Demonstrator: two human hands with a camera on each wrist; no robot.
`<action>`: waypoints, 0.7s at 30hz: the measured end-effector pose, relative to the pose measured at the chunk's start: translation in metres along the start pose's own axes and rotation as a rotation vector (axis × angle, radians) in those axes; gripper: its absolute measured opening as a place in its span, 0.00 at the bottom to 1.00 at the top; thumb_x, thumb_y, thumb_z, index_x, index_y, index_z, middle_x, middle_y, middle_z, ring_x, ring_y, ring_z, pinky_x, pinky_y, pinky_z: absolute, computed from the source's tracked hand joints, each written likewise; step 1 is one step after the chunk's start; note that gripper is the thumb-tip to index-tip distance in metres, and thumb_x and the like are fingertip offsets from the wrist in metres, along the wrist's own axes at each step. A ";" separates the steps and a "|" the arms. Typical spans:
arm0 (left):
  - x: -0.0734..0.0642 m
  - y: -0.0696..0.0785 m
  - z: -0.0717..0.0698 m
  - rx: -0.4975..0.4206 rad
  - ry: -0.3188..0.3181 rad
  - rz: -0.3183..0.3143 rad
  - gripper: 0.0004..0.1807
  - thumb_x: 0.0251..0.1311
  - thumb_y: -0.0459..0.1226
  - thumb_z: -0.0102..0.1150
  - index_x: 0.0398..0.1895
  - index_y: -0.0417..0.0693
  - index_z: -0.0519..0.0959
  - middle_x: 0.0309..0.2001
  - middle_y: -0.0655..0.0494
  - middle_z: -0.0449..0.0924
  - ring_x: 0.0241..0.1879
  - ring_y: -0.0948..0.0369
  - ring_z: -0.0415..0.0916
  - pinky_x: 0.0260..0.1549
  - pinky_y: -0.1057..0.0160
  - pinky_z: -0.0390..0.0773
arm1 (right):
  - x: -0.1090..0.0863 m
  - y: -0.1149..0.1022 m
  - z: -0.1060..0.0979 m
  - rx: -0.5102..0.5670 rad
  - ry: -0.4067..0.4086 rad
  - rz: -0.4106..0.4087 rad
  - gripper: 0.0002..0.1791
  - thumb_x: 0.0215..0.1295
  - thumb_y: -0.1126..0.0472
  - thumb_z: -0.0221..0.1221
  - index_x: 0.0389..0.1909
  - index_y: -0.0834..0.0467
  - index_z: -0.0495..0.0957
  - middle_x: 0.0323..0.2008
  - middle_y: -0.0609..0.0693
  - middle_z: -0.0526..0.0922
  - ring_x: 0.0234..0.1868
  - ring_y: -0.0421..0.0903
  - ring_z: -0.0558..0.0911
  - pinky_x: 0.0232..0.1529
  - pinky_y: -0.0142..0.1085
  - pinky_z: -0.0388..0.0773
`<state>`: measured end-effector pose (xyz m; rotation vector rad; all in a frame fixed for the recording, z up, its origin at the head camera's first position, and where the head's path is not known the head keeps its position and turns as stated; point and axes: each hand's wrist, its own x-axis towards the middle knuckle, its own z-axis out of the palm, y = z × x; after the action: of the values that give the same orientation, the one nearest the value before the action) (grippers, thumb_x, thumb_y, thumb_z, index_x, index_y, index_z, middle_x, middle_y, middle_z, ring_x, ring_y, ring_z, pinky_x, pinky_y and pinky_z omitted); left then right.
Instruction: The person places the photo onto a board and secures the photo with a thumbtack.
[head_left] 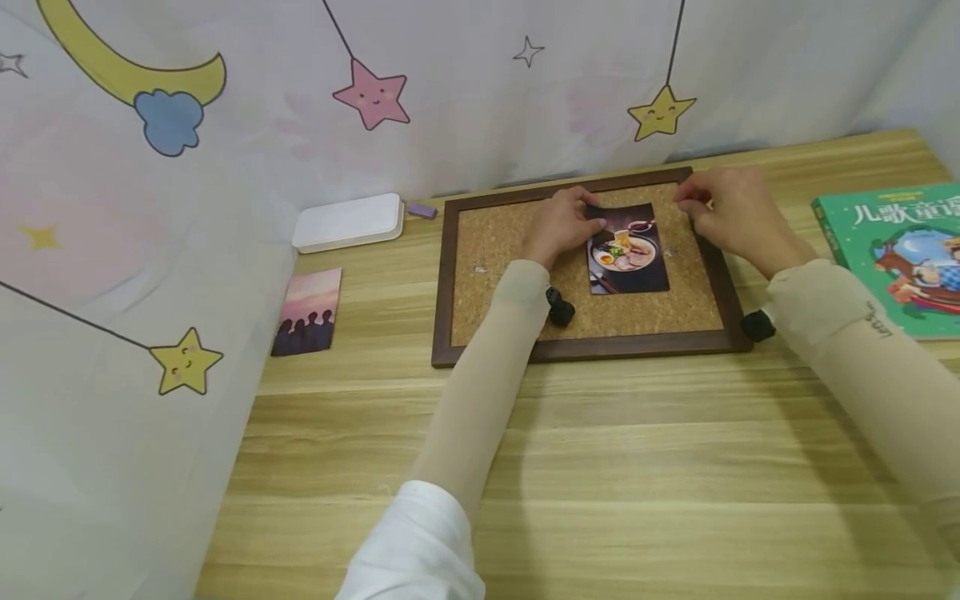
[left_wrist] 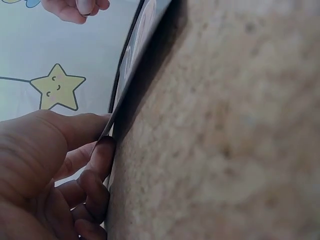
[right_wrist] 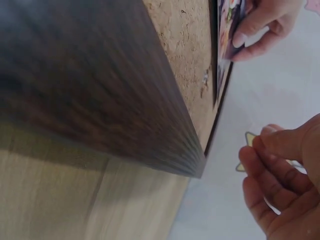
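Observation:
A cork board (head_left: 630, 312) in a dark brown wooden frame (head_left: 444, 283) lies on the table. Over its right half is a photo of a ramen bowl (head_left: 627, 254), its upper left edge pinched between thumb and fingers of my left hand (head_left: 558, 223). The left wrist view shows the photo (left_wrist: 137, 55) tilted off the cork there. My right hand (head_left: 731, 208) hovers by the board's upper right corner, fingers curled and thumb against the index finger (right_wrist: 257, 157). Nothing shows between those tips. A small shiny piece (right_wrist: 205, 77) sits on the cork beside the photo.
Left of the board lies a sunset photo with silhouettes (head_left: 307, 312). A white case (head_left: 348, 222) and a small purple block (head_left: 422, 211) are at the back. A green children's book (head_left: 855, 225) lies at right. A printed curtain (head_left: 465, 100) hangs behind the table (head_left: 637, 467).

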<state>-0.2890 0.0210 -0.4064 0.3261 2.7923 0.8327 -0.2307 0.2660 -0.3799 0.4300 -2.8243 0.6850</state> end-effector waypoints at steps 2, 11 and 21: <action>0.000 0.000 0.000 0.009 0.005 -0.008 0.21 0.73 0.51 0.67 0.65 0.63 0.82 0.46 0.60 0.84 0.40 0.63 0.74 0.38 0.65 0.68 | 0.001 -0.001 0.000 0.000 -0.006 -0.002 0.11 0.75 0.68 0.58 0.46 0.67 0.88 0.40 0.67 0.91 0.38 0.61 0.85 0.40 0.47 0.71; 0.000 -0.004 -0.001 0.006 0.005 -0.020 0.19 0.71 0.52 0.68 0.63 0.67 0.83 0.41 0.63 0.85 0.36 0.62 0.74 0.36 0.64 0.67 | 0.012 -0.005 0.001 0.009 -0.020 -0.023 0.10 0.76 0.66 0.60 0.46 0.68 0.88 0.40 0.68 0.90 0.37 0.60 0.85 0.40 0.49 0.72; 0.001 -0.002 -0.002 -0.018 0.004 -0.041 0.19 0.70 0.52 0.69 0.62 0.67 0.83 0.37 0.63 0.79 0.37 0.62 0.73 0.38 0.64 0.66 | 0.035 -0.013 0.009 0.066 -0.157 -0.001 0.10 0.77 0.60 0.63 0.47 0.62 0.88 0.42 0.62 0.93 0.37 0.50 0.85 0.40 0.40 0.72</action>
<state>-0.2904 0.0183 -0.4064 0.2630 2.7837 0.8494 -0.2602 0.2428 -0.3733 0.5181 -2.9533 0.7785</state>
